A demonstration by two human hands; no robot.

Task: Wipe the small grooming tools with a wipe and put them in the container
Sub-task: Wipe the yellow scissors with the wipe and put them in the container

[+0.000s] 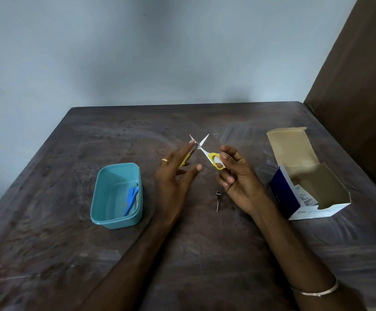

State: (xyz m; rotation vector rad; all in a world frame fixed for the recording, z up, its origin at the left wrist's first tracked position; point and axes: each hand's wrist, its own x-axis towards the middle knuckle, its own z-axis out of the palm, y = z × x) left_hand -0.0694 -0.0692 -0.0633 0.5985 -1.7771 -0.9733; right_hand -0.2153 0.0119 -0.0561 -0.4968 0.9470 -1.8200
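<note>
Container (106, 221): one teal plastic tub on the table (48, 254), the landmark for everything else here. It looks light and stiff, and would likely slide if knocked.

Blue tool (130, 202): one blue plastic piece, possibly two overlapping, lying inside the container against its right wall. The exact count cannot be told.

Left hand (174, 176): just right of the container and raised above the table. Its fingers are straight and spread, and its upper fingers touch one yellow handle and blade of the scissors. Nothing is wrapped or pinched.

Scissors (201, 147): one small pair, right of the container and beyond it, held in the air between the two hands with the blades crossed wide open. It is judged light, rigid and sharp at the tips, with smooth metal that could slip; the yellow loops are the safe place to hold.

Tweezers (218, 200): one thin metal pair, lying flat on the table right of the container. It is judged light and springy, best lifted by its middle.

Right hand (236, 176): further right of the container, its fingertips curled and pinching the scissors' yellow loop.

Box (312, 189): one open cardboard box, far right of the container. No wipe is visible in either hand.
</note>
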